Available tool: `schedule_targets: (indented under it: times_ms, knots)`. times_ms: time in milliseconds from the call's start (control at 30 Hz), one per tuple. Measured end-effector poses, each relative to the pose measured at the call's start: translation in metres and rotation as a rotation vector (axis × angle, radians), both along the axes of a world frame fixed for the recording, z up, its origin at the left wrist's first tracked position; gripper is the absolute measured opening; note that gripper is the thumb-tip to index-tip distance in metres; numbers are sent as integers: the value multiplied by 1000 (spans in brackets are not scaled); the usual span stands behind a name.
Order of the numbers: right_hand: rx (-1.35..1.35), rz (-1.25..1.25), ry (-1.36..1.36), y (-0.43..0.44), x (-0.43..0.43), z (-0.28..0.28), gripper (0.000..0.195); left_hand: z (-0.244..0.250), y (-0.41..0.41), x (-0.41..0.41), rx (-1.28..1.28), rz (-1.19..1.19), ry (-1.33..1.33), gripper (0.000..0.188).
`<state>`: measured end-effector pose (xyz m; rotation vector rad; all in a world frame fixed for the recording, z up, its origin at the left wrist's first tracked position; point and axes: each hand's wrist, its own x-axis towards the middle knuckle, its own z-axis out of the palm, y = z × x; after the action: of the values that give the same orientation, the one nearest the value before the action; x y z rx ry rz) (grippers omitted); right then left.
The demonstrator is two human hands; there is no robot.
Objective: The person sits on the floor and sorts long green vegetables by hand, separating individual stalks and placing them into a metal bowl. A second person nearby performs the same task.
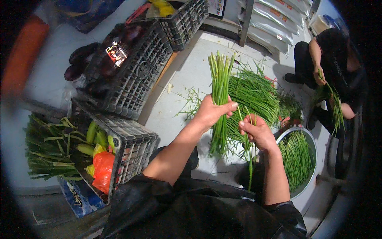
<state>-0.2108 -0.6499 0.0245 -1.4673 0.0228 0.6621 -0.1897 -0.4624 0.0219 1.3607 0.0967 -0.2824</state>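
My left hand [213, 111] is closed around a thick bundle of green garlic chives [220, 80], its pale cut ends pointing away from me and its leaves hanging towards my knees. Between the fingers of my right hand [257, 131] are a few loose chive strands [250, 158], which droop down below it. My hands are close together but apart. Under and beyond them, a large heap of chives [253, 95] lies on the pale tiled floor [170, 106]. To my right stands a round metal basin [313, 174] holding more chives [295, 161].
Another person [334, 65] crouches at the right, holding greens. Black plastic crates [143, 68] line the left, one with eggplants. A nearer crate [135, 158] holds green vegetables and a red plastic bag [103, 171]. Leafy greens [50, 149] lie beside it. White sacks [271, 24] are stacked at the back.
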Motion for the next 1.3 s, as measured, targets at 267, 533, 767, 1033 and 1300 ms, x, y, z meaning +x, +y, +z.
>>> schedule_targets:
  times_ms: [267,533,767,1033,1300]
  knots:
    - [289,42,185,-5,-1,0,12,0,-8,-5,-184,-166,-42,21]
    - [299,67,231,-7,-2,0,14,-4,11,9,-228,168,-50,15]
    - [148,81,199,-3,-2,4,17,-2,-4,-2,-256,-169,12,20]
    - [115,159,184,-3,-2,4,20,1,-6,-1,-257,-116,-44,20]
    - [40,167,93,-3,-3,0,21,-4,-2,2,-170,49,-26,19]
